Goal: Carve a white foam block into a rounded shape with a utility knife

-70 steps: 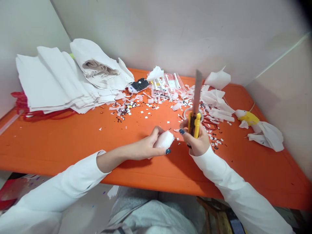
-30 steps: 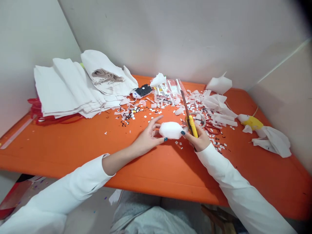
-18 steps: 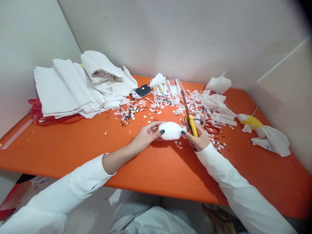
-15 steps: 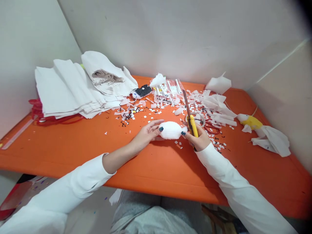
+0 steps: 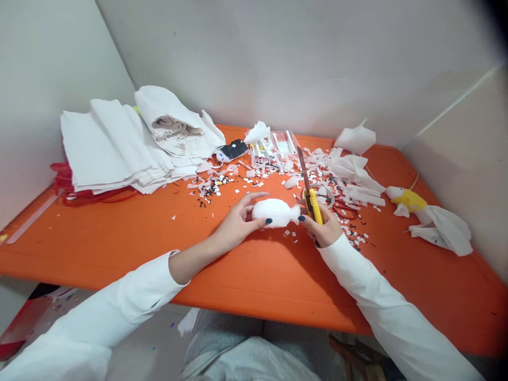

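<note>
My left hand (image 5: 241, 219) grips a white, soft-looking fish-shaped piece (image 5: 273, 210), thumb across its near side and fingers behind it. The piece has a rounded body and a narrow, flared tail pointing right. In my right hand (image 5: 326, 225) is a yellow utility knife (image 5: 314, 205), its long, brownish blade extended and pointing up and away. The right thumb and a fingertip are at the tail; whether they pinch it I cannot tell. Just behind the knife lies a roll of clear tape (image 5: 328, 197), partly hidden, beside red-handled scissors (image 5: 346, 210).
Stacked white sheets (image 5: 103, 148) lie left on the orange table (image 5: 238, 275). White and black scraps (image 5: 273, 168) spread across the middle, near a clear case of markers (image 5: 286, 143). A yellow-and-white fish-like figure (image 5: 410, 199) lies right. Walls close off the back and sides.
The white piece has shifted slightly left, showing more of its tail. My left thumb now reaches further across its near side. The right hand and knife are nearly still.
</note>
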`<move>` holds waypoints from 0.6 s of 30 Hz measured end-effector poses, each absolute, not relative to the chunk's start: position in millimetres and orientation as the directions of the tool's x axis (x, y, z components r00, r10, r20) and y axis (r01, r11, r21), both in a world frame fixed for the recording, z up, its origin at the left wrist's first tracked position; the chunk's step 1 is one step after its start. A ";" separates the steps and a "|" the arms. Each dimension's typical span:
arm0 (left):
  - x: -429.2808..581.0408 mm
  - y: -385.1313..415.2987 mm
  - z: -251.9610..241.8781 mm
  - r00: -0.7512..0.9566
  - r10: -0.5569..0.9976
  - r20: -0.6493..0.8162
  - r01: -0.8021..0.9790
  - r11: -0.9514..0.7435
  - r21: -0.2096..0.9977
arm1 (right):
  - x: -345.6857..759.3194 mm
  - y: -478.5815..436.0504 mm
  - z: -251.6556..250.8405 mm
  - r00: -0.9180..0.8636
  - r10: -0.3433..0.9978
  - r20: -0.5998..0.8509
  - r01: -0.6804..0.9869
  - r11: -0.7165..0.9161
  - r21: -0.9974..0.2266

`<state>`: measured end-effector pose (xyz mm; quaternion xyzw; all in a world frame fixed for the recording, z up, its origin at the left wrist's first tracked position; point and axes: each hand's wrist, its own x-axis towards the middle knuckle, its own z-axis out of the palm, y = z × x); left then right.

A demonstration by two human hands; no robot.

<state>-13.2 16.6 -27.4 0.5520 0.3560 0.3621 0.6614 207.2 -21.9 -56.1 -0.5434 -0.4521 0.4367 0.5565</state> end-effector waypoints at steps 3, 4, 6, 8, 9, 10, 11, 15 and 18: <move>-14.3 16.4 -27.0 0.466 0.885 -0.023 -0.068 0.062 0.996 | 206.7 -23.0 -55.6 0.218 0.975 0.031 0.026 0.026 -0.999; -14.3 15.9 -26.8 0.481 0.877 -0.024 -0.084 0.073 0.994 | 205.9 -23.9 -54.6 0.224 0.974 0.020 0.034 0.013 -0.999; -13.8 14.7 -26.9 0.505 0.861 -0.055 -0.138 0.144 0.980 | 203.4 -25.8 -52.8 0.235 0.972 -0.002 0.034 -0.011 -0.999; -12.5 13.6 -27.6 0.478 0.872 -0.103 -0.194 0.219 0.956 | 200.8 -27.1 -52.1 0.223 0.975 0.003 0.014 -0.001 -1.000; -11.8 13.2 -27.9 0.450 0.883 -0.132 -0.214 0.250 0.944 | 200.0 -27.6 -52.3 0.200 0.980 0.016 0.008 0.014 -1.000; -11.4 13.0 -28.1 0.419 0.894 -0.157 -0.233 0.273 0.933 | 199.8 -28.1 -52.5 0.167 0.985 0.036 0.014 0.034 -0.999; -11.2 13.0 -27.9 0.393 0.903 -0.173 -0.259 0.289 0.922 | 200.7 -28.7 -52.6 0.127 0.990 0.063 0.032 0.060 -0.998; -13.4 13.5 -24.5 0.372 0.903 -0.214 -0.374 0.357 0.856 | 214.0 -32.3 -50.1 -0.047 0.973 0.224 0.193 0.229 -0.954; -16.0 13.9 -20.9 0.433 0.864 -0.256 -0.408 0.441 0.800 | 226.6 -35.3 -46.0 -0.162 0.935 0.316 0.380 0.354 -0.854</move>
